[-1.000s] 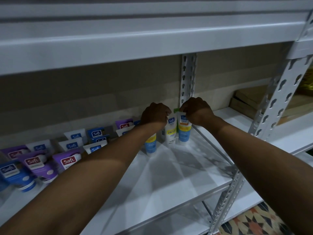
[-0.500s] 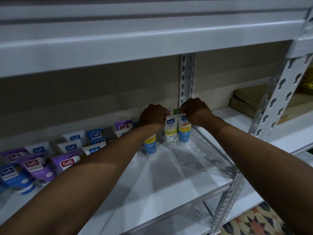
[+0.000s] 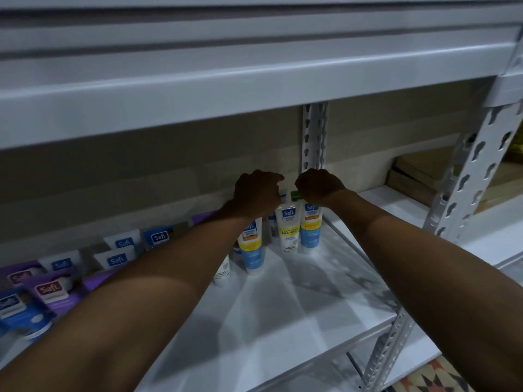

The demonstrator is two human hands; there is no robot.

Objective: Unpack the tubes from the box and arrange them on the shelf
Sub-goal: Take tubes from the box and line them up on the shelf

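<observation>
Reaching deep into the shelf point(image 3: 283, 321), both hands are at its back right corner, close to the wall and just beside the slotted post point(image 3: 314, 137). The left hand point(image 3: 259, 195) and the right hand point(image 3: 319, 186) are near each other, knuckles up, fingers curled down over the tops of the standing tubes. The fingertips are hidden behind the backs of the hands, so I cannot tell if either hand grips a tube or only touches it. Just under the right hand shows the green top point(image 3: 295, 195) of a tube in the back row.

Compared with one second ago, very little has changed. The hands have stayed at the same place, and the front tubes stand as before. A white tube point(image 3: 288, 230) and a blue tube point(image 3: 310, 230) are side by side, upright on their caps. One more blue and yellow tube point(image 3: 252, 247) stands beside the left wrist. Further left, purple and blue tubes point(image 3: 53, 292) lie leaning in rows.

I judge that this is fine adjusting of the back row, not a new placement. The box is not in view, so I cannot say how many tubes remain. The front right part of the shelf is bare and could take more.
</observation>
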